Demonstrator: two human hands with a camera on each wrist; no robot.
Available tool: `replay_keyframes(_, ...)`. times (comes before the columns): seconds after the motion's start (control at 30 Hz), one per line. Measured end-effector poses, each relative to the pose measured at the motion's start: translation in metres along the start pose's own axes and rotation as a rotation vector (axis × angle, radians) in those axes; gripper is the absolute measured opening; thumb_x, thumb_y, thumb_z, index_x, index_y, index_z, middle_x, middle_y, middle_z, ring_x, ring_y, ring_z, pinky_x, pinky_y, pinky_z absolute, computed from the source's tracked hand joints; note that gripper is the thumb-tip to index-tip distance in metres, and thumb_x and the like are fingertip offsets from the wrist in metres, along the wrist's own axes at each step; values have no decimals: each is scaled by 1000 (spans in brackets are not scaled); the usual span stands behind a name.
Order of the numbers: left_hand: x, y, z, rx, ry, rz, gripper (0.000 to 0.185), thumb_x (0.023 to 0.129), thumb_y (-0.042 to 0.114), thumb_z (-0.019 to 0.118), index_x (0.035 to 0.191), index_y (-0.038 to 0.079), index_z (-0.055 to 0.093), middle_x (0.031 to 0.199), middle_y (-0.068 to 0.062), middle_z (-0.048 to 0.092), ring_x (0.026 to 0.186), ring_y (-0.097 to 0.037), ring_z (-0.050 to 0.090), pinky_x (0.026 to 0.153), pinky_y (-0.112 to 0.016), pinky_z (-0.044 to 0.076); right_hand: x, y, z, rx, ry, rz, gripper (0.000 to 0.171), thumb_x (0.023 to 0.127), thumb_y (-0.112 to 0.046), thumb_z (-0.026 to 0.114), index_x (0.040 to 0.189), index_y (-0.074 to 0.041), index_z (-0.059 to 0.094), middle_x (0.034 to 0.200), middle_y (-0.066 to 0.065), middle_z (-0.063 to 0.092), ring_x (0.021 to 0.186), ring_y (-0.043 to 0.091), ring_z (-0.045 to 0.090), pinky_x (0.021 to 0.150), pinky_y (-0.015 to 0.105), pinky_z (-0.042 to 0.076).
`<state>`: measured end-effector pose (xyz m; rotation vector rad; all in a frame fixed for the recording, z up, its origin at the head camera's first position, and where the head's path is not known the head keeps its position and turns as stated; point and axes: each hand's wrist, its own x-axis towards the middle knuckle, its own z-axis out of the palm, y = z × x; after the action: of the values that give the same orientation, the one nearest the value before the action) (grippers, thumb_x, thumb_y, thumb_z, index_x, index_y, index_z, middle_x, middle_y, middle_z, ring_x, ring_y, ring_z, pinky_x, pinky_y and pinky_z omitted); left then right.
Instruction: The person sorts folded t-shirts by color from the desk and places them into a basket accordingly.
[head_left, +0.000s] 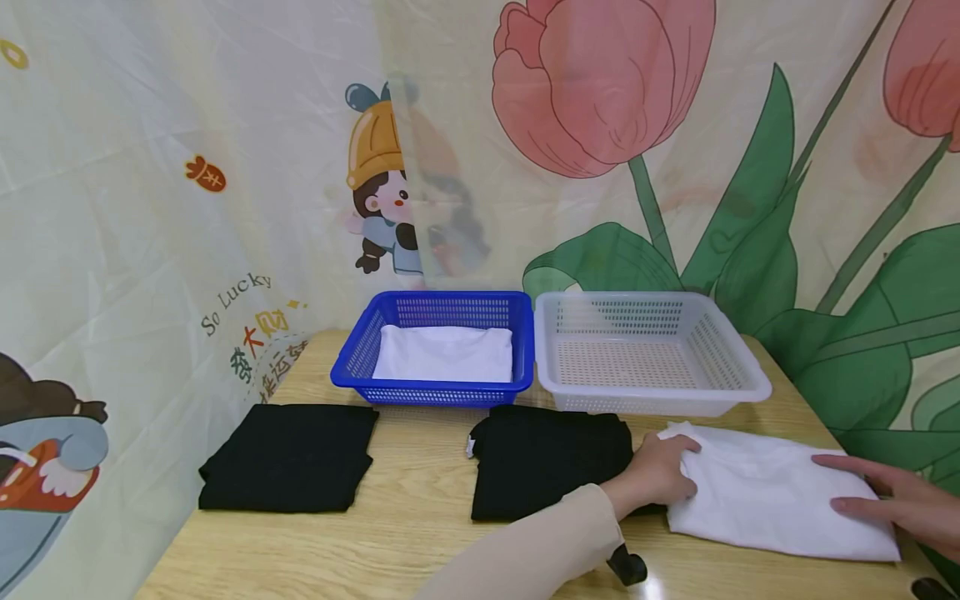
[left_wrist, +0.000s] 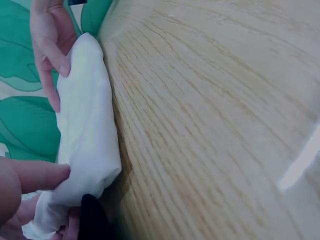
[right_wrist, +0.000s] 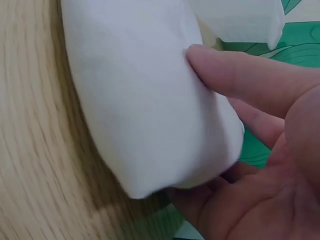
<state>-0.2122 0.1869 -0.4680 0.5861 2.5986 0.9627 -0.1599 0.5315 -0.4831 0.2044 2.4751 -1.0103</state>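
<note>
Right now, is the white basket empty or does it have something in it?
Empty. The white basket shows only its bare mesh floor in the head view, while the blue basket beside it holds a folded white cloth.

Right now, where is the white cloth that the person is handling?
In the head view the white cloth lies at the table's front right, just in front of the white basket and beside a black cloth, with the left hand and right hand at its ends.

head view looks down across the table (head_left: 420, 500), both wrist views close on the same white cloth (head_left: 772, 500)
</note>
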Motion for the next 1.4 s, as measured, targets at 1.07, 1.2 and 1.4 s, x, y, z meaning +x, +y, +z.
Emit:
replay_keyframes(1.07, -12, -18, -45, -354, -49, 101, 84, 76, -4, 88, 149, 26, 58, 139, 7, 56, 109, -5, 53, 86, -22, 50, -12, -40, 22, 36, 66, -228, 74, 110, -30, 58, 170, -9, 19, 163, 44, 5, 143, 34, 26, 102, 61, 36)
replay_keyframes(1.2, -19, -29, -64, -322, -18, 140, 74, 84, 12, 89, 149, 31, 59, 150, 10, 51, 127, -6, 51, 95, -25, 50, -17, -60, 34, 49, 134, -284, 74, 110, -30, 59, 171, -14, 19, 166, 40, 5, 144, 45, 14, 109, 59, 31)
replay_keyframes(1.4, -30, -56, -85, -306, 13, 187, 68, 87, 18, 88, 148, 34, 60, 150, 12, 55, 127, -5, 52, 100, -27, 49, -19, -84, 58, 65, 140, -370, 70, 109, -27, 62, 170, -23, 27, 167, 11, 21, 127, -18, 29, 84, 12, 38)
